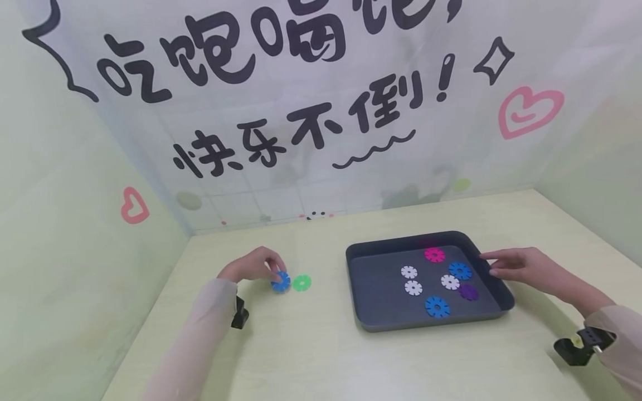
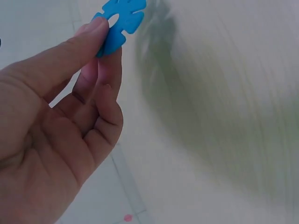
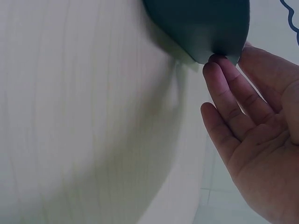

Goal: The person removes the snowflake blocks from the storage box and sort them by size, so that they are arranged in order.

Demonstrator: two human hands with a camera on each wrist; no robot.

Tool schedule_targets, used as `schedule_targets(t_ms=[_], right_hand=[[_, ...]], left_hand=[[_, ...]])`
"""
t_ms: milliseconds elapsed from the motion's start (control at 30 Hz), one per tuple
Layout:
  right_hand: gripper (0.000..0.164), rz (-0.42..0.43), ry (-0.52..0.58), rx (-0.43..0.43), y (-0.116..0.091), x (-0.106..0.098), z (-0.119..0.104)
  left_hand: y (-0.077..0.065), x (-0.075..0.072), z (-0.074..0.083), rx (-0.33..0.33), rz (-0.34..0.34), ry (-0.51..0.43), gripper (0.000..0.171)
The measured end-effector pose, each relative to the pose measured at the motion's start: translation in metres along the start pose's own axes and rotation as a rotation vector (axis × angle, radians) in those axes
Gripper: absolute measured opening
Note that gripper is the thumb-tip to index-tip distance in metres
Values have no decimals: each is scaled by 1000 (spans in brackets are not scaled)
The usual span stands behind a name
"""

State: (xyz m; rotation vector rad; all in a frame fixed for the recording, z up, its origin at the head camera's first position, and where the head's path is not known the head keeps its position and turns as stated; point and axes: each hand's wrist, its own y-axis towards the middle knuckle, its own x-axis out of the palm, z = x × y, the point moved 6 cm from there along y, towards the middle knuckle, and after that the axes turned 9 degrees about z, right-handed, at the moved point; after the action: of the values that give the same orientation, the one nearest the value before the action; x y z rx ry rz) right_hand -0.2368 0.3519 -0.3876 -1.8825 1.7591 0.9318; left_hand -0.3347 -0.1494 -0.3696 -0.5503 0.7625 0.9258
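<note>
In the head view my left hand [image 1: 256, 264] pinches a blue notched plastic disc [image 1: 281, 282] just left of a green one [image 1: 302, 283] lying on the table. The left wrist view shows the blue disc [image 2: 125, 18] between thumb and fingertips, the other fingers curled below it. My right hand [image 1: 526, 270] holds the right rim of a dark grey rectangular tray [image 1: 386, 326]. Fingertips [image 3: 212, 70] meet the tray's outer wall [image 3: 201, 28] in the right wrist view, while the thumb tip is hidden behind the rim.
Inside the tray lie several notched discs: a pink one [image 1: 434, 255], a purple one [image 1: 468, 292], two blue and three white ones. The pale wooden table [image 1: 321, 362] ends at a printed backdrop [image 1: 301, 184], with wall panels left and right.
</note>
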Motion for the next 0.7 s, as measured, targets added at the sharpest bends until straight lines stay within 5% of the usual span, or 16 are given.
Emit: schedule_targets(t_ms=[400,700], right_hand=[[45,4,-4,-7,1,0,0],[46,-3,-13,12,0,0,-1]], left_hand=[[2,13,-24,-52,12,-93,12],[1,16,-25,-95,27,-96,12]])
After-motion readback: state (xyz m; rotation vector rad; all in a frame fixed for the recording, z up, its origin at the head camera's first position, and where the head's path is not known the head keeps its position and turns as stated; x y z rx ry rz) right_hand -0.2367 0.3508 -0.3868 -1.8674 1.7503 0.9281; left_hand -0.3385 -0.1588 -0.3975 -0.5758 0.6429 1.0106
